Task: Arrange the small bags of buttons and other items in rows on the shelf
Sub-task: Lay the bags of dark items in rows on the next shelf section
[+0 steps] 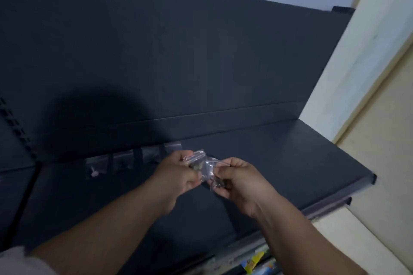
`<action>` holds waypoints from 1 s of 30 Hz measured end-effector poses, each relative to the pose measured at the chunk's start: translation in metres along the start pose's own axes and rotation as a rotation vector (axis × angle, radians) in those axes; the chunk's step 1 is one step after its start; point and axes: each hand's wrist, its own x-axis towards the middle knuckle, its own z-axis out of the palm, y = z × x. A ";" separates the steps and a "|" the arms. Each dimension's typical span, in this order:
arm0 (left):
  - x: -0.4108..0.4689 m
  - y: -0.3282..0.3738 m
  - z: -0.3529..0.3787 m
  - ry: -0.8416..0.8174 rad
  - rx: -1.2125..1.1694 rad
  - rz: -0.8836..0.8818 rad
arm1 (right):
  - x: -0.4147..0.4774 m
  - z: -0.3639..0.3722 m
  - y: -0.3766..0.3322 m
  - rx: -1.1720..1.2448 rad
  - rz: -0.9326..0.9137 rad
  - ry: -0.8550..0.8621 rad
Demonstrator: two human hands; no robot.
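Both forearms are stretched out over the dark shelf. A clear bag of dark pieces is pinched in the curled fingers of the left hand, and a second bag is gripped the same way by the right hand, the two bags meeting between them. Just behind, a row of small bags is seen laid along the rear of the shelf, at the foot of the back panel.
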 end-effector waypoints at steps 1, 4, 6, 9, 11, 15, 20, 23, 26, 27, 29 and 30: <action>0.008 0.000 0.003 0.045 0.021 0.026 | 0.012 -0.005 -0.004 -0.024 0.013 -0.020; 0.030 -0.001 0.014 0.142 0.130 0.083 | 0.044 -0.019 -0.014 -0.113 0.065 -0.085; 0.043 -0.001 0.020 0.193 0.205 0.106 | 0.063 -0.027 -0.020 -0.178 0.099 -0.107; 0.063 -0.003 0.028 0.258 0.384 0.127 | 0.089 -0.041 -0.027 -0.273 0.097 -0.082; 0.076 -0.004 0.033 0.288 0.503 0.112 | 0.105 -0.051 -0.032 -0.329 0.062 -0.040; 0.100 -0.006 0.043 0.343 0.655 0.098 | 0.132 -0.065 -0.035 -0.462 -0.053 0.019; 0.113 -0.010 0.050 0.368 0.868 0.127 | 0.155 -0.073 -0.033 -0.562 -0.099 -0.015; 0.112 -0.010 0.053 0.436 1.082 0.204 | 0.168 -0.078 -0.034 -0.681 -0.164 -0.038; 0.108 -0.013 0.055 0.499 1.268 0.309 | 0.177 -0.085 -0.035 -0.979 -0.346 -0.041; 0.107 -0.016 0.055 0.520 1.328 0.375 | 0.177 -0.088 -0.035 -1.069 -0.439 -0.028; 0.108 -0.023 0.053 0.510 1.439 0.486 | 0.173 -0.093 -0.033 -1.161 -0.658 -0.035; 0.108 -0.027 0.053 0.477 1.480 0.508 | 0.172 -0.094 -0.031 -1.196 -0.749 -0.074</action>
